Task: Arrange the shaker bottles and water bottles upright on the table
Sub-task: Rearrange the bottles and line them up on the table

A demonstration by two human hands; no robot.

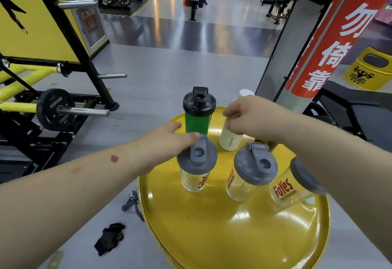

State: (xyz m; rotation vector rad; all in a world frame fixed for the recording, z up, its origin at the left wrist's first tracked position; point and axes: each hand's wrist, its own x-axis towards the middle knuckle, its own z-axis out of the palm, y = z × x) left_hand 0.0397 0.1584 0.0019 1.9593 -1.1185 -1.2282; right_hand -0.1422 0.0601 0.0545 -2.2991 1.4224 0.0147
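Observation:
On the round yellow table [233, 232] stand three clear shaker bottles with grey lids: a left one [196, 169], a middle one [250, 173] and a right one [294, 186], partly behind my right forearm. A green shaker bottle [198, 112] with a black lid stands upright at the back. Beside it a cream water bottle [230, 139] stands upright, with my right hand [248, 116] closed around its upper part. My left hand [169, 139] hovers with fingers apart between the green bottle and the left clear shaker's lid, its thumb touching that lid.
A red and grey pillar [331, 41] rises just behind the table at right. A black glove [110, 238] and a hand gripper [131, 203] lie on the floor at left. A weight rack with a plate [55, 108] stands further left. A yellow bin [369, 69] sits far right.

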